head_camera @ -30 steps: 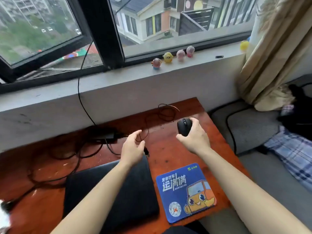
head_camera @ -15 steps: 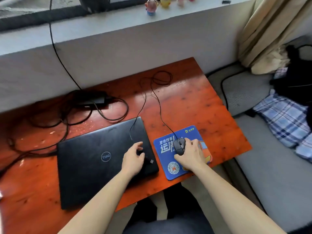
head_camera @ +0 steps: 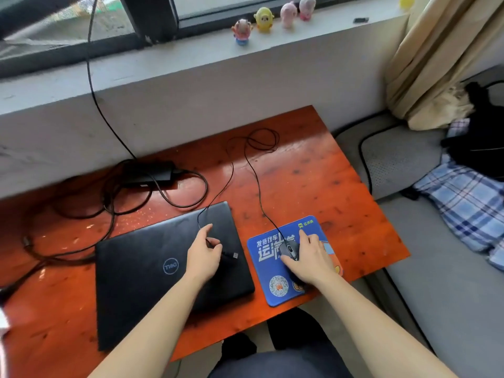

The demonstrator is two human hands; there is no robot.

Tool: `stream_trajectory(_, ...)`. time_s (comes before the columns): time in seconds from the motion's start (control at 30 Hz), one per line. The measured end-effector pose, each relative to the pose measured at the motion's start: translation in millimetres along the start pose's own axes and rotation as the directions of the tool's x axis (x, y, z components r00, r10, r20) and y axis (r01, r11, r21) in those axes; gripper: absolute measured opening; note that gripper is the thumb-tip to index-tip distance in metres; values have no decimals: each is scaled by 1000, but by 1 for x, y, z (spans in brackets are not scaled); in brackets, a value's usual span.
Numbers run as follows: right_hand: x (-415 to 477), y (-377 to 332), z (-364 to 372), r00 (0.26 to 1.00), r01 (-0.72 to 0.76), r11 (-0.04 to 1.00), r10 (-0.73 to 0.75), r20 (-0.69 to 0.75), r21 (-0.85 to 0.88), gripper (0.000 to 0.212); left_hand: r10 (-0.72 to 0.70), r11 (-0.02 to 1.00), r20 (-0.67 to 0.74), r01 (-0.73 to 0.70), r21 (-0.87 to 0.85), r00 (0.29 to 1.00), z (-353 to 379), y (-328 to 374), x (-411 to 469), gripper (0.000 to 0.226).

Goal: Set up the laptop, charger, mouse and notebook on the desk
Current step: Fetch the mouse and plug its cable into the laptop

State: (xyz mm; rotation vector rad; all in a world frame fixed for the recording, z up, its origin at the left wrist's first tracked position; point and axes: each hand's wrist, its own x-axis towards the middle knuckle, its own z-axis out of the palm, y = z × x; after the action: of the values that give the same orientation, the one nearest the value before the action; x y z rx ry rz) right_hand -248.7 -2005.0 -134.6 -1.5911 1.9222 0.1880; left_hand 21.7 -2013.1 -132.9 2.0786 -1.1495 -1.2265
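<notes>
A closed black laptop lies on the reddish wooden desk. To its right a blue mouse pad carries a black wired mouse, which my right hand covers and grips. My left hand rests on the laptop lid and pinches the mouse cable near its USB plug. The thin cable loops across the desk towards the wall. A black charger brick with tangled cords sits at the desk's back left. No notebook is in sight.
A concrete windowsill holds several small toy figures. A beige curtain hangs at the right above a grey bed with a plaid cloth and a black bag. My knees show below the desk's front edge.
My right hand brought the mouse from the far part of the desk down onto the blue pad. My left hand came onto the laptop lid with the plug end of the cable.
</notes>
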Motion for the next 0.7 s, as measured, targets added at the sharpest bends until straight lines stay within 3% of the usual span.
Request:
stream_trajectory(0.2,34,-46,-52,995,99,975,-91,-47,198,75,55,987,-213,-85,-135,976,-42,50,13,80)
stream_trajectory(0.37,63,-111,-79,990,118,855,-140,6,504,54,143,984,-403,-172,-37,904,-81,67,2,38)
stream_trajectory(0.47,65,-154,-77,959,-115,544,-158,236,831,35,170,982,-461,-186,11,871,-98,63,-14,41)
stream_trajectory(0.53,61,-185,-73,894,-297,344,-227,386,891,25,140,988,-488,-154,11,862,-110,48,-28,39)
stream_trajectory(0.6,61,-207,-69,844,-401,184,-305,440,897,34,116,993,-467,-108,45,876,-117,36,-41,36)
stream_trajectory(0.7,59,-239,-68,803,-454,59,-406,437,889,60,73,996,-452,-46,70,889,-131,12,-58,33)
